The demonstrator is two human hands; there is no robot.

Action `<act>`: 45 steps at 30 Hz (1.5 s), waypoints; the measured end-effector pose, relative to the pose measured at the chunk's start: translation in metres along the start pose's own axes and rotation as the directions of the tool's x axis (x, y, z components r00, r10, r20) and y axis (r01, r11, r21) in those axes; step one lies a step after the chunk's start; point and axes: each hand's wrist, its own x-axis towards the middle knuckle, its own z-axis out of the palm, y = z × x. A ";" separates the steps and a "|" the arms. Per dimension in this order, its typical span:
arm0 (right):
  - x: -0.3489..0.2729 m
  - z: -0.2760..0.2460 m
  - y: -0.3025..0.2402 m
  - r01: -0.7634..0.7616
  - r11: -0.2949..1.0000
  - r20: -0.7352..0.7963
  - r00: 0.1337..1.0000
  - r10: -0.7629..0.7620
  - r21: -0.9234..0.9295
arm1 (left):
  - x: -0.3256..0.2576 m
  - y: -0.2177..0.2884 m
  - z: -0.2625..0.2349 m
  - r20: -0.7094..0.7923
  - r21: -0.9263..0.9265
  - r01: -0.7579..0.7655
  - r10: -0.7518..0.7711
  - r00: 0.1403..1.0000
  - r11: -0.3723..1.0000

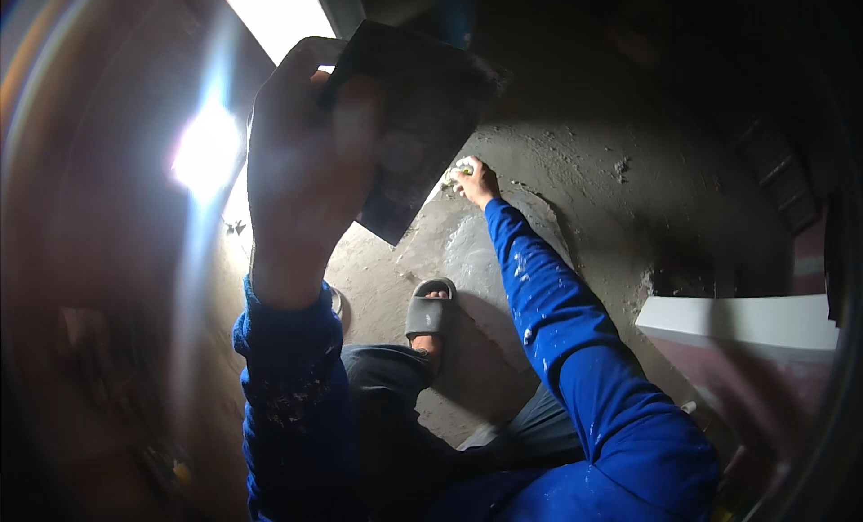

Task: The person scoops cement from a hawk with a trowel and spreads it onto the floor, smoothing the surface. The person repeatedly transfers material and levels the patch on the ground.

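Note:
My left hand [310,162] is raised close to the view, dark against the light. Its fingers are closed on the edge of a dark, flat rectangular plate [422,108], which hangs tilted and hides part of the floor behind it. Farther down and to the right, my right hand [476,182] reaches out at the end of a blue sleeve spattered with white. Its fingers are closed round a small whitish thing [461,171] with a yellow-green spot. The kind of that thing is too small to tell. A pale sliver shows beside it, partly behind the plate.
Below lies a rough grey floor [620,207] with crumbs and a smoother pale patch [476,252]. My foot in a grey slide sandal [430,308] stands on it. A white-topped, reddish-sided block [733,320] is at the right. Strong light [207,149] glares at the left.

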 end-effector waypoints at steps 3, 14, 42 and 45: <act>0.046 0.021 0.036 0.007 0.983 -0.017 1.000 -0.010 -0.184 | 0.000 -0.004 -0.002 -0.087 -0.285 0.054 -0.082 0.993 0.957; 0.121 -0.042 0.147 -0.125 0.942 -0.179 0.981 0.072 -0.311 | 0.012 -0.016 0.005 -0.080 0.215 -0.243 0.265 0.961 0.946; -0.073 -0.290 0.124 -0.335 0.893 -0.136 0.911 0.388 0.302 | 0.012 0.002 0.047 0.174 0.586 -0.546 0.565 0.806 0.599; -0.052 -0.185 0.105 -0.282 0.879 -0.005 0.952 0.307 0.384 | 0.007 0.013 0.055 0.170 0.530 -0.499 0.490 0.855 0.686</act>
